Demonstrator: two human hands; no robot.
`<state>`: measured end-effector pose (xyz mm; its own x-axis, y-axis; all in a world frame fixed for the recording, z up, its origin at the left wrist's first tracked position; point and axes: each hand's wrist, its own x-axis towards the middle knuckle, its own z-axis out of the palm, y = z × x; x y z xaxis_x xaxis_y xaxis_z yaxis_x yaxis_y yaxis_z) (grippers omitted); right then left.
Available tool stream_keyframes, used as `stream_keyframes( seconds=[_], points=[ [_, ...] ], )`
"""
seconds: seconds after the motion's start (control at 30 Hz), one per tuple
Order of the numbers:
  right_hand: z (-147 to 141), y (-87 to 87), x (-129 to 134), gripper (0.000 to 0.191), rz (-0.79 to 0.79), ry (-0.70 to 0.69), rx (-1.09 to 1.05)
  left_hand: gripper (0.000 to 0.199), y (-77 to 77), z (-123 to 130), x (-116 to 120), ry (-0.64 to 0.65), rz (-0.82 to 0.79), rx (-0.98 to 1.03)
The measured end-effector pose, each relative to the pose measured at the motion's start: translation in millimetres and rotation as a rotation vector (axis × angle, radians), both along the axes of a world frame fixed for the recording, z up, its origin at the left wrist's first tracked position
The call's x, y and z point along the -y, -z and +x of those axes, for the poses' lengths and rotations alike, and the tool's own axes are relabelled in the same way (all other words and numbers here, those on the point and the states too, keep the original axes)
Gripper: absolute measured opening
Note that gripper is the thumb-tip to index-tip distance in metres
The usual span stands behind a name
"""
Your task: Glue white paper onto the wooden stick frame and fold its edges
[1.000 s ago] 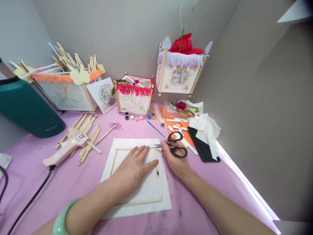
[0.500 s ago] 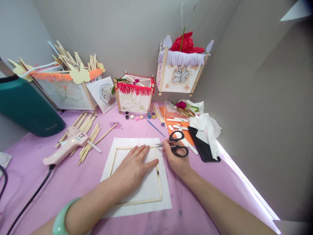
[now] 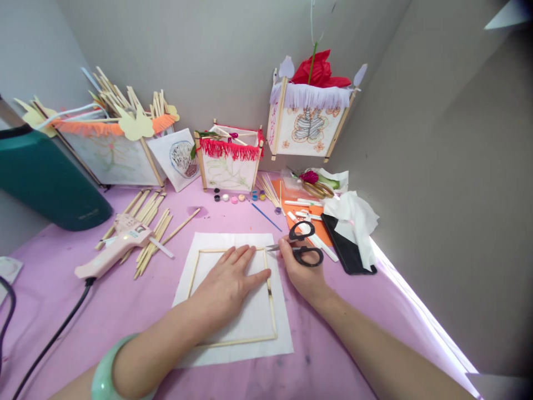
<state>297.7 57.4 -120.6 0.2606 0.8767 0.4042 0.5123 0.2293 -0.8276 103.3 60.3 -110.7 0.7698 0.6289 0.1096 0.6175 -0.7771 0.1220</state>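
Observation:
A square frame of thin wooden sticks [image 3: 273,316] lies on a sheet of white paper [image 3: 283,339]. My left hand [image 3: 225,283] rests flat over the frame with its fingers spread, the fingertips on the top stick and the thumb on the right one. Its palm and forearm hide part of the left and bottom sticks. Gripped in my right hand [image 3: 302,272] is a pair of black-handled scissors [image 3: 308,255], held near the pivot rather than through the loops. The blade tips point left and meet the frame's top right corner.
On the left lie a pink glue gun [image 3: 120,247] and loose wooden sticks [image 3: 154,241], near a green bottle [image 3: 50,178]. Decorated paper lanterns [image 3: 229,169] stand behind, and one lantern [image 3: 308,122] hangs. At right are a black phone [image 3: 345,244] and crumpled tissue [image 3: 353,216].
Both hands, the scissors and the frame keep their places relative to each other. The whole view has shifted very slightly.

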Motion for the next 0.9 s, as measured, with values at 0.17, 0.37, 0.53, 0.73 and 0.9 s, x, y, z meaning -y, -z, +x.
stream_keyframes(
  seconds=[0.17,0.37,0.53,0.73,0.9],
  points=[
    [-1.8,-1.8,0.1,0.025,-0.022,-0.012,-0.023,0.056,-2.2,0.7,0.2,0.006,0.007,-0.043],
    [-2.9,-2.6,1.6,0.025,-0.038,-0.025,-0.06,0.055,0.1,-0.3,0.3,0.02,0.028,-0.005],
    [-3.6,-2.0,0.6,0.028,-0.055,-0.011,-0.092,0.055,-2.4,0.1,0.3,0.015,0.011,-0.006],
    [-2.3,-2.4,-1.4,0.027,0.011,0.024,-0.04,0.055,0.2,-0.1,-0.2,0.013,-0.006,0.043],
    [-1.5,-2.0,0.1,0.025,-0.007,-0.015,-0.019,0.056,2.1,-0.5,-0.6,0.014,-0.002,0.048]
  ],
)
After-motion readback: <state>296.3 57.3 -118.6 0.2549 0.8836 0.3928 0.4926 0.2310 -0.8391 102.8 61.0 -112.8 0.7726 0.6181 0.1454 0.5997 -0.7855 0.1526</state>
